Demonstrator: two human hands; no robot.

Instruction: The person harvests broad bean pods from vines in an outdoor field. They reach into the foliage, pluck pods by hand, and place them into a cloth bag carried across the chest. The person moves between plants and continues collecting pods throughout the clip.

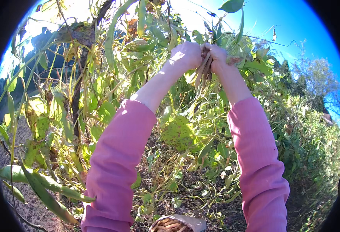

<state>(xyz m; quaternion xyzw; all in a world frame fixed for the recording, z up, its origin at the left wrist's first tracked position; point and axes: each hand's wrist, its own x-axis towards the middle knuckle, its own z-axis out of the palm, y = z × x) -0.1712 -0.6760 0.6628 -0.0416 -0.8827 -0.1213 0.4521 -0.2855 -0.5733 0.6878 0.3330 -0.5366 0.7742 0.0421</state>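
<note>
Sleeves [115, 162], brown pods [205, 70] below right grip [215, 56]

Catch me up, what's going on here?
A person in pink sleeves has both hands raised among leafy vines. The right hand grips a bunch of dry brown pods; the left hand is right beside it, its fingers mostly hidden. I can't tell if the bunch is still attached. Green pods hang nearby, and a pale bag of brown pods sits below.
</note>
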